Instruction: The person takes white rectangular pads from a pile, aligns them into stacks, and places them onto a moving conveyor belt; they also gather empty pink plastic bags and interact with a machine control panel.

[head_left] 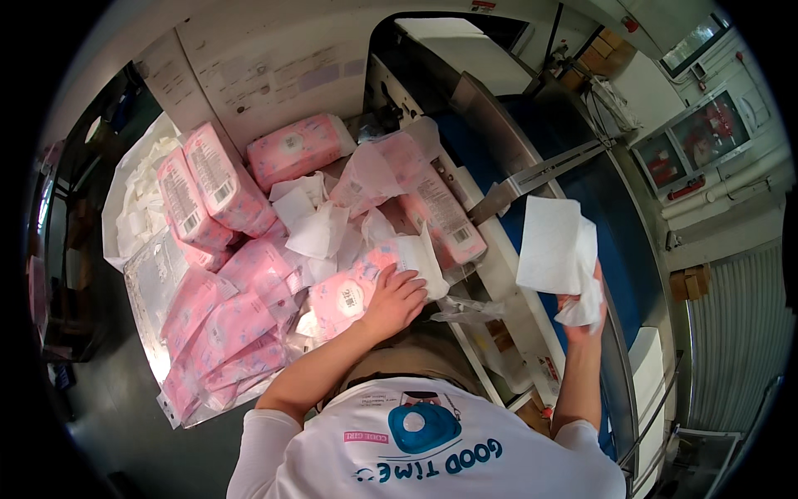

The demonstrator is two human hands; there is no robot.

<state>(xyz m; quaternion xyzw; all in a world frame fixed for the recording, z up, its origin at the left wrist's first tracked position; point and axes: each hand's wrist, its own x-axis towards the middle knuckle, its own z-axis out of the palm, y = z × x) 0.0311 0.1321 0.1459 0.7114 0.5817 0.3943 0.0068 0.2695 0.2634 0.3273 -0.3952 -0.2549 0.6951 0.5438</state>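
Note:
My left hand (397,299) lies with fingers spread on a pink printed tissue pack (341,298), whose right end is open with white tissue (420,259) showing. Over the machine side, my right hand (577,320) is closed on folded white tissues (550,245); some of its fingers are behind them. Crumpled clear film (470,310) lies just right of the left hand. Loose white tissues (320,231) and a torn pink wrapper (391,166) are heaped beyond the left hand.
Full pink packs (220,183) stand at the left, with flat pink wrappers (241,324) spread below them. A white bin (119,208) holds scraps. At the right runs a blue conveyor belt (611,224), with metal guide plates (499,125) and a bracket (540,179) above it.

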